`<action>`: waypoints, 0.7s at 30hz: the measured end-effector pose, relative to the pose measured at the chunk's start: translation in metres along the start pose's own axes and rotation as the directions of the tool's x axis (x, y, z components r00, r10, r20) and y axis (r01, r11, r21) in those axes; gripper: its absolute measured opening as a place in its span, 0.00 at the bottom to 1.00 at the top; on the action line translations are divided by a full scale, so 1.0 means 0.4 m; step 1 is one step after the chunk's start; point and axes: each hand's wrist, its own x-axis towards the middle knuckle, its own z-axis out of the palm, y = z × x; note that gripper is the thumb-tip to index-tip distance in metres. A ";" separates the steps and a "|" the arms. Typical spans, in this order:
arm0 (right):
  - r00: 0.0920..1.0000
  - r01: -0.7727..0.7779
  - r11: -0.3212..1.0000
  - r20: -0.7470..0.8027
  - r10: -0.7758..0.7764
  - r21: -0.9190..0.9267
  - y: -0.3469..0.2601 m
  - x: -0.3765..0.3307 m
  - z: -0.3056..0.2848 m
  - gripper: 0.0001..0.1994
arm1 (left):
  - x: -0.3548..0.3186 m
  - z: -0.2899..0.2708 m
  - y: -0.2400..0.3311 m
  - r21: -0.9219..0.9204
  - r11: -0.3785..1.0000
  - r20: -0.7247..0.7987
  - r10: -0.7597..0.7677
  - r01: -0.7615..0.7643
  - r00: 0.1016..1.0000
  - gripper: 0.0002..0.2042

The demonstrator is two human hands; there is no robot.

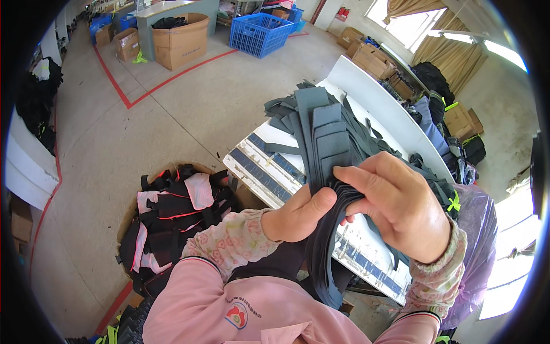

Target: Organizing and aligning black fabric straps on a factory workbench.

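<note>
A thick bundle of dark grey fabric strips (327, 135) lies over the white table (358, 235), its near ends drooping off the edge toward my lap. My left hand (301, 215) is wrapped round the bundle from the left, thumb on top, most of its fingers hidden beneath. From the right my right hand (395, 200) pinches the strips' layered edges between thumb and fingers, just beyond the left thumb. More loose dark strips spread over the table behind the bundle.
Left of the table stands a carton (127, 229) full of black and pink sewn pieces. A purple plastic bag (478, 241) hangs at the right. Farther off are a blue crate (260, 35), a big cardboard box (180, 43) and red floor lines. A white raised board (389, 109) borders the table's far side.
</note>
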 end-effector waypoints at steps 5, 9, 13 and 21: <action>0.999 0.049 0.989 -0.013 -0.051 -0.138 -0.019 -0.008 0.003 0.23 | 0.001 0.012 0.021 0.022 0.999 -0.029 -0.045 0.045 0.999 0.25; 0.997 -0.076 0.997 -0.015 0.076 -0.001 -0.018 -0.015 0.007 0.20 | 0.000 0.006 0.003 0.033 0.999 0.031 -0.037 0.036 0.999 0.26; 0.999 0.009 1.000 -0.035 -0.008 0.028 -0.011 -0.016 -0.003 0.20 | 0.003 0.013 -0.003 -0.107 0.994 0.048 -0.004 0.009 0.999 0.27; 0.993 -0.122 0.990 0.007 0.121 0.068 -0.014 -0.007 -0.014 0.20 | -0.001 0.017 -0.002 0.102 0.991 0.044 -0.087 0.082 0.995 0.30</action>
